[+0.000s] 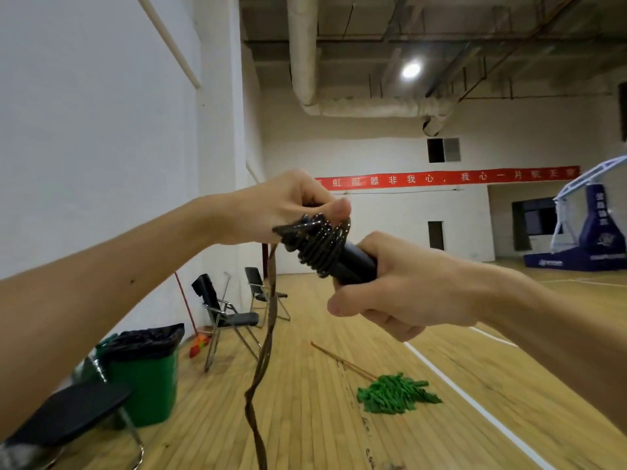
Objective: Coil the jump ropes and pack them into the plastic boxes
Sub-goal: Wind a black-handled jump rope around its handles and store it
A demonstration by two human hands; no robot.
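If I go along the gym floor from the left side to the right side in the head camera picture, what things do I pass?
Black chair seat → green bin → folding chairs → green mop → blue basketball stand.

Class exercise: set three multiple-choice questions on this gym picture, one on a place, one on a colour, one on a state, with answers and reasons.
1. Where does the mop lie? A on the wooden floor; B on a chair; C hung on the wall.
2. What colour is the bin? A red; B green; C blue.
3. How is the jump rope? A untouched on the floor; B partly wound round its handles; C fully coiled.
Answers: 1 A, its green head rests on the boards. 2 B, green body, black liner. 3 B, the left hand pinches the coils, the right hand grips the handles, a loose length hangs down.
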